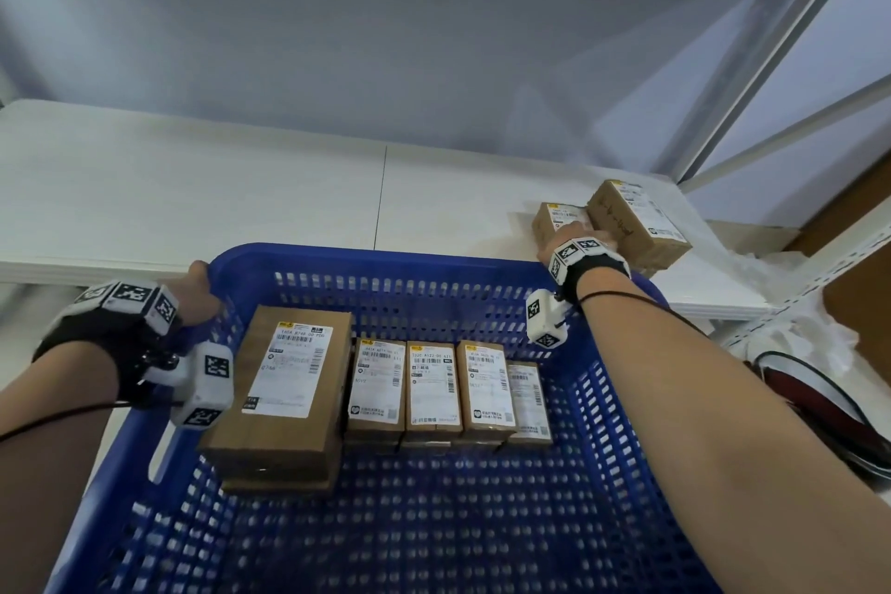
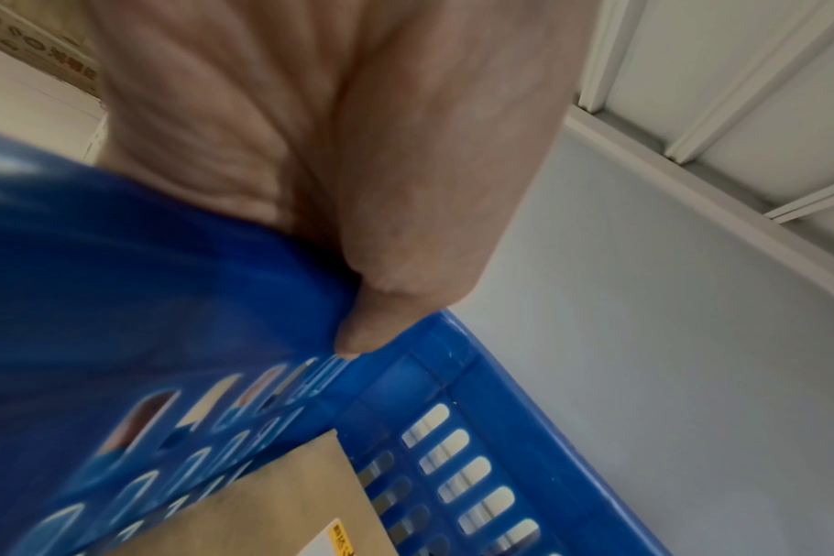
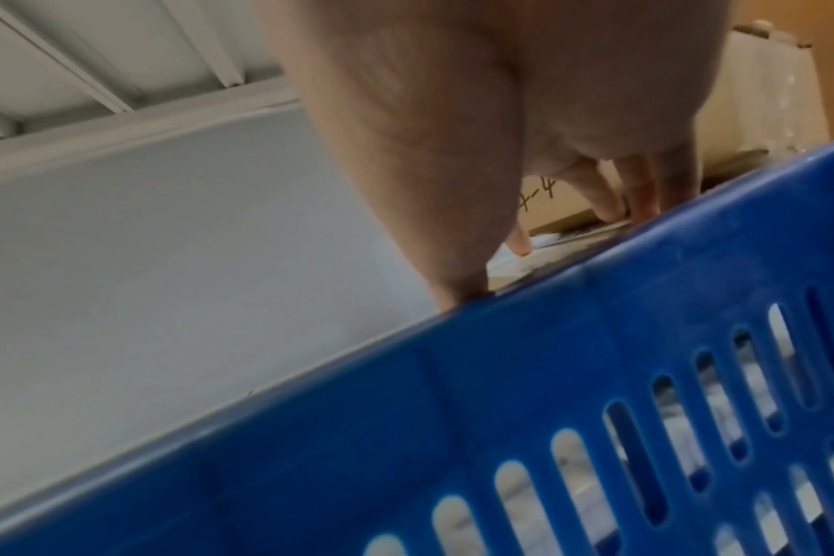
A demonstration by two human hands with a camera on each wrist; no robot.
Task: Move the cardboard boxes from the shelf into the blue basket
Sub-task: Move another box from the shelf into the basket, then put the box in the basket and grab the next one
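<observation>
The blue basket [image 1: 366, 256] sits in front of me against the white shelf. In it lie a large cardboard box [image 1: 284, 391] and several small labelled boxes [image 1: 429, 388] in a row. My left hand [image 1: 200, 289] grips the basket's far left corner rim [image 2: 453, 346], thumb [image 2: 358, 331] on the inner side. Two boxes are on the shelf at the right: a small one [image 1: 559, 217] and a larger one [image 1: 636, 222]. My right hand [image 1: 566, 234] reaches over the basket rim [image 3: 596, 338] and holds the small box, thumb [image 3: 453, 286] on its left side, fingers [image 3: 610, 203] against the larger box.
The white shelf board [image 1: 193, 188] stretches left of the boxes. A white upright and braces [image 1: 762, 77] stand at the back right. Crumpled plastic wrap [image 1: 795, 338] and a red and black cabled item [image 1: 819, 400] lie right of the basket, with brown cardboard [image 1: 858, 294] beyond.
</observation>
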